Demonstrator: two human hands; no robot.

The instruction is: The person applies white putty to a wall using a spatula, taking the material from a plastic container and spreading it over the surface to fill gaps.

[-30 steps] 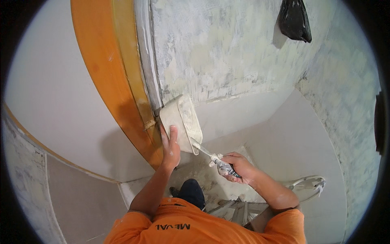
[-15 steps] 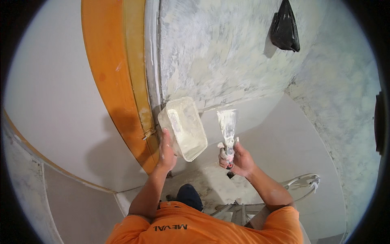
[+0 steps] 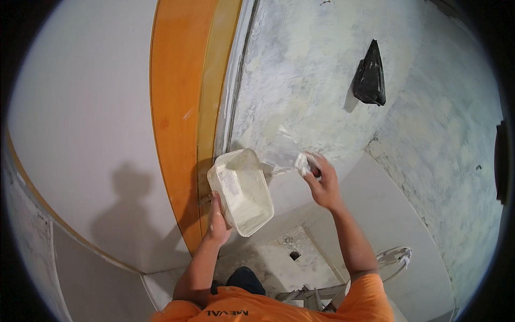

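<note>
My left hand (image 3: 219, 221) is closed on the near left side of a white plastic tub (image 3: 252, 217), whose inner walls are smeared with pale filler. The tub is tilted, its opening facing me. To the right of it, my right hand (image 3: 322, 182) grips a putty knife (image 3: 284, 150) by the handle. The blade is blurred by motion and points up and left, close in front of the plastered wall (image 3: 300, 64). Whether the blade touches the wall I cannot tell.
An orange wooden door frame (image 3: 179, 107) runs up the left, beside a pale door panel (image 3: 80, 96). A black plastic bag (image 3: 370, 80) hangs on the wall at upper right. Below are a floor with a dark square hole (image 3: 294, 255) and a coiled pale hose (image 3: 394, 257).
My right hand has moved up and right, and the putty knife has swung from upright to leaning left toward the wall. The tub sits slightly lower in view. The view itself has shifted.
</note>
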